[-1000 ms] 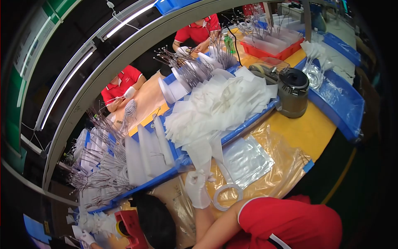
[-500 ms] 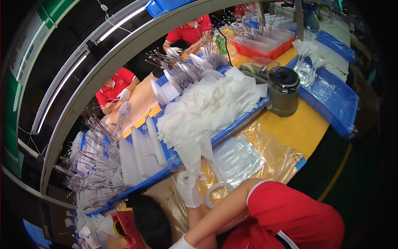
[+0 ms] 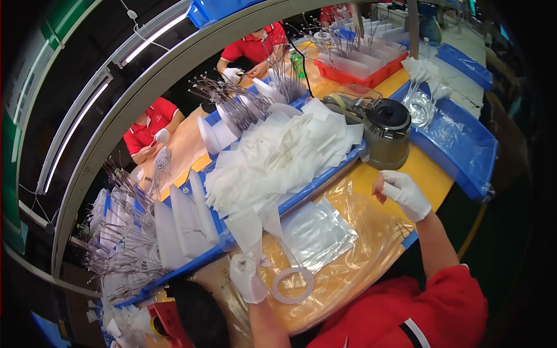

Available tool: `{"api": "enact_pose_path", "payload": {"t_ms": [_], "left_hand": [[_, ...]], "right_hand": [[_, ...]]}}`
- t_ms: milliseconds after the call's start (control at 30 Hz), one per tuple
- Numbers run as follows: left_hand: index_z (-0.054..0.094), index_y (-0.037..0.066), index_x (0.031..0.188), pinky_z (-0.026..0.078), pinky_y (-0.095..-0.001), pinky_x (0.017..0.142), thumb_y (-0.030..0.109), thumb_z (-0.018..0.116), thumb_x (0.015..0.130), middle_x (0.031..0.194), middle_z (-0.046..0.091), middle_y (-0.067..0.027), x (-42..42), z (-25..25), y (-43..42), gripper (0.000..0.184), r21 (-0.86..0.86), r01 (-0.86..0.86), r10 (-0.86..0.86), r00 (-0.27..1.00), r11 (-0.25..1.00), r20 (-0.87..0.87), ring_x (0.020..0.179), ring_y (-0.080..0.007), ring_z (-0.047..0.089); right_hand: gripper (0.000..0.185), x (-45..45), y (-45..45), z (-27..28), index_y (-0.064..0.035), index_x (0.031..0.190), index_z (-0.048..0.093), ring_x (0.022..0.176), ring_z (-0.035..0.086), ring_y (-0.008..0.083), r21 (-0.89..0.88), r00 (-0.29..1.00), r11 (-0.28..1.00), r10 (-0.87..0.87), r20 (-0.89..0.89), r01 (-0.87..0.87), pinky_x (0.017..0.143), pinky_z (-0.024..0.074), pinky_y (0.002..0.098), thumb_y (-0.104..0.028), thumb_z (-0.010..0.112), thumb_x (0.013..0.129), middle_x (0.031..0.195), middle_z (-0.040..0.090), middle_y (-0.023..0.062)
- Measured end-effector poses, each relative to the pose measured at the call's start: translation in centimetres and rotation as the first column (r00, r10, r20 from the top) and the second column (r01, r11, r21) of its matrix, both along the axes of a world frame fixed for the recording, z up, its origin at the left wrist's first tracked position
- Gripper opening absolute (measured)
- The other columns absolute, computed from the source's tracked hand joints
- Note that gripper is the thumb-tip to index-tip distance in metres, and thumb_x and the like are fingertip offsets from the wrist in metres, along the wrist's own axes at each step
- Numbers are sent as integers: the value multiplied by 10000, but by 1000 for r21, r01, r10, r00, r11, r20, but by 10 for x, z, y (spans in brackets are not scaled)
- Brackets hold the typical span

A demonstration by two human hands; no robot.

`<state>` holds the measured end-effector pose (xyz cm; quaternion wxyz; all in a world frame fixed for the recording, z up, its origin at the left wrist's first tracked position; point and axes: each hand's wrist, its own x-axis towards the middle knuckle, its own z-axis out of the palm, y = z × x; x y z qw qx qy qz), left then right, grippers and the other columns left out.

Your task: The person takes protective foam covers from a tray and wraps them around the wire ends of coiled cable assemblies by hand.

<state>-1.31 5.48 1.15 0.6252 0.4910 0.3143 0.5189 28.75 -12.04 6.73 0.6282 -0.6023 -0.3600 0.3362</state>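
My left hand [image 3: 248, 278], in a white glove, has its fingers closed at the lower end of a thin white sheet [image 3: 244, 229]. That sheet hangs over the edge of a blue tray [image 3: 313, 184] heaped with similar white sheets [image 3: 284, 153]. A coil of pale cable [image 3: 293, 285] lies just right of this hand. My right hand [image 3: 405, 194], gloved with bare fingertips, is raised over the table's right side, its fingers curled together. Whatever is between those fingertips, if anything, is hidden. A stack of silvery bags [image 3: 318, 235] lies between my hands.
A dark round machine [image 3: 390, 130] stands behind my right hand. A blue tray [image 3: 458, 145] is farther right. White dividers [image 3: 185, 223] and wire bundles fill the left tray. A red tape dispenser [image 3: 168, 325] is lower left. Two co-workers [image 3: 152, 130] sit opposite.
My right hand has moved from the lower edge up and right, across the table. My left hand stays by the hanging sheet. The whole view has shifted slightly.
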Motion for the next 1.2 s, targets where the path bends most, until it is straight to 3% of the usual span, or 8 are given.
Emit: {"api": "enact_pose_path", "payload": {"t_ms": [133, 367, 533, 800, 1033, 1200], "left_hand": [[461, 48, 810, 517, -280, 544, 91, 571, 874, 736, 582, -98, 0, -4, 3, 135, 16, 4, -3, 999, 1000, -36, 632, -173, 605], [469, 29, 832, 518, -281, 534, 90, 552, 874, 737, 565, -106, 1, -14, 6, 111, 23, -23, 25, 997, 999, -72, 624, -186, 608], [482, 14, 861, 524, -280, 517, 127, 569, 872, 754, 564, -111, -3, -15, 7, 143, 61, -13, 17, 997, 998, -71, 623, -193, 608], [561, -45, 904, 493, -263, 560, 200, 564, 901, 721, 610, -117, 3, 9, 0, 245, -38, 0, -9, 975, 999, -223, 598, -173, 596], [570, -70, 947, 484, -249, 579, 197, 532, 915, 772, 633, -136, -1, 5, 0, 271, -10, -19, 16, 969, 1000, -245, 594, -161, 595], [565, -75, 988, 479, -235, 575, 218, 522, 921, 837, 649, -149, 2, 14, -1, 303, 30, -16, 23, 967, 999, -255, 591, -147, 595]], "right_hand": [[240, 46, -49, -30, -35, 779, 567, 624, 499, 73, -44, 935, 936, -344, 85, 348, 602, 404, 207, -242, 525, 893, 666, 525, 9], [238, 75, -60, -19, -45, 829, 566, 623, 482, 56, -17, 873, 876, -477, 106, 481, 589, 379, 194, -272, 547, 897, 682, 515, -16], [230, 82, -53, -11, -63, 995, 592, 720, 514, 64, -53, 859, 870, -472, 199, 490, 659, 395, 213, -265, 545, 896, 800, 549, -21], [243, 91, -50, -3, -56, 990, 605, 727, 519, 71, -48, 826, 849, -497, 266, 527, 656, 398, 213, -273, 549, 894, 819, 573, -3], [249, 100, -45, -4, -54, 1001, 607, 736, 512, 62, -55, 832, 858, -477, 283, 510, 649, 391, 207, -273, 548, 898, 834, 583, -7], [234, 107, -44, 11, -27, 1047, 592, 864, 535, 79, -33, 800, 833, -518, 304, 552, 771, 413, 214, -203, 550, 899, 935, 592, 8]]}}
